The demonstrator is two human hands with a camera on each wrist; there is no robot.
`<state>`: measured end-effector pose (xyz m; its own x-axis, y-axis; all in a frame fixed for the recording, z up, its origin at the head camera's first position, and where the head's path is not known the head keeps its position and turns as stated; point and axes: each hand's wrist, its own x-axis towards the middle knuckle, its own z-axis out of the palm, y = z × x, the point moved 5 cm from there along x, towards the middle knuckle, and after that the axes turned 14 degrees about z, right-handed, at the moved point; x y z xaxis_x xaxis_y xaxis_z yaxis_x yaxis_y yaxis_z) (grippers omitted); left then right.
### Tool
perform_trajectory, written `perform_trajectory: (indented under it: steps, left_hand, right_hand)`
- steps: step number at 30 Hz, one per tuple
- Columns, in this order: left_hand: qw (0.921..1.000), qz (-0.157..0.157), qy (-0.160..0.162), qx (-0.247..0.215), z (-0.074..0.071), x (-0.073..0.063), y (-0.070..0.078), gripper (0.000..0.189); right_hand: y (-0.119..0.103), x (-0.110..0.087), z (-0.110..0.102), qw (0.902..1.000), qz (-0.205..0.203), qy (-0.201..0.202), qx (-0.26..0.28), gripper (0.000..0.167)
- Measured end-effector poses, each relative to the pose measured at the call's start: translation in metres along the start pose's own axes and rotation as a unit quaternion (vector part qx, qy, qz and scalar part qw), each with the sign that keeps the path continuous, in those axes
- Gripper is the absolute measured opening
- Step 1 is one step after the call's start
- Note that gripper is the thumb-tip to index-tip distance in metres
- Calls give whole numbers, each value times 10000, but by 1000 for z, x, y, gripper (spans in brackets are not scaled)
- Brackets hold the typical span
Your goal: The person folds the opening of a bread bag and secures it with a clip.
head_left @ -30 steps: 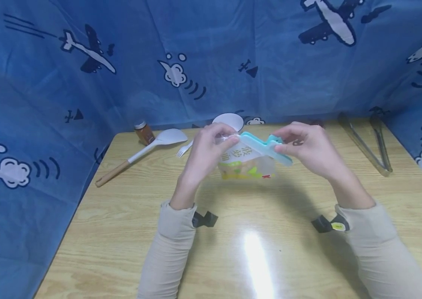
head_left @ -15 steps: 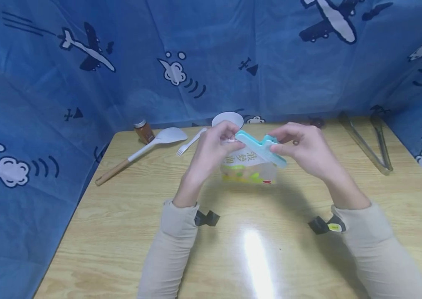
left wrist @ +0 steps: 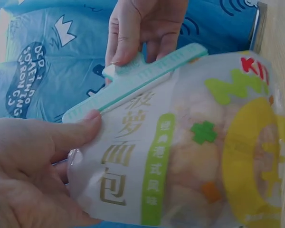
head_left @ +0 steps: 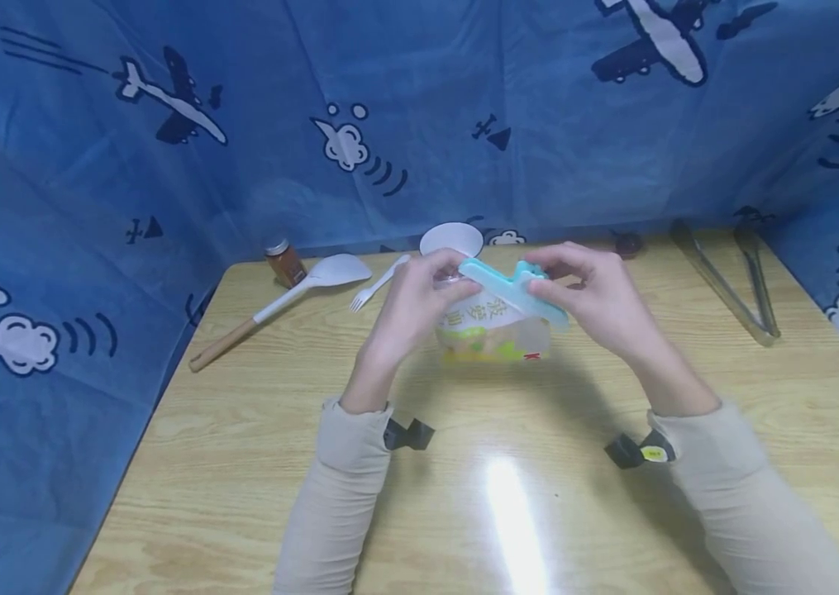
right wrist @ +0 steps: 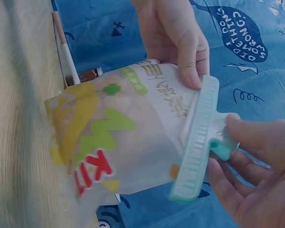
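A clear plastic bag of bread (head_left: 489, 335) with a white label and green and yellow print hangs above the table between the two hands. My left hand (head_left: 419, 302) pinches its upper corner between thumb and fingers. Along the bag's top edge lies a mint-green bag clip (head_left: 512, 291). My right hand (head_left: 590, 289) pinches the handle of this clip with thumb and fingers. In the right wrist view the long bar of the clip (right wrist: 199, 142) runs across the bag's end, near the left thumb. Whether the clip's bars are fully closed, I cannot tell.
Toward the back left lie a white spatula (head_left: 337, 270) with a wooden handle, a small jar (head_left: 286, 264) and a white fork (head_left: 374, 287). A white round dish-like object (head_left: 452, 238) is behind the hands. Metal tongs (head_left: 727, 289) lie at right, near a dark round object (head_left: 627, 243).
The clip and my right hand have shifted left, toward my left hand. The bag has swung slightly, and the left hand has moved only a little.
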<state>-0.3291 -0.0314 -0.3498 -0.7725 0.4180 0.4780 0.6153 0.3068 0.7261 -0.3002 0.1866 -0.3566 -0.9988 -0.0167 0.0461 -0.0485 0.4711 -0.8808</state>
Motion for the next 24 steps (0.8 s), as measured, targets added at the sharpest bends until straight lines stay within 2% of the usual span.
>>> perform_trajectory:
  steps: [3,5,8,11,14,18,24]
  left_hand:
    - [9997,30,241,-96,-4,0,2,16]
    - [9988,47,452,-199,-8,0,4,17]
    - [9965,88,745,-364,-13,-1,7,18]
    - [9944,94,951,-445,-16,-2,8,20]
    - [9926,60,1148,-382,-18,-1,8,24]
    - [9902,-44,1369,-260,-19,-1,4,33]
    - [9885,52,1490,-244,-20,0,-5,54]
  right_hand:
    - [1,2,0,9997,-61,-152,178,56]
    - [4,4,2,9987,-2,-445,264,68]
    - [10,7,8,9946,183,-999,224,75]
    - [15,9,13,9923,253,-1210,91,71]
    - [17,10,17,9919,252,-1242,44,59]
    - [22,9,22,9866,508,-1536,230,40]
    - [31,11,28,9754,958,-1882,628,33]
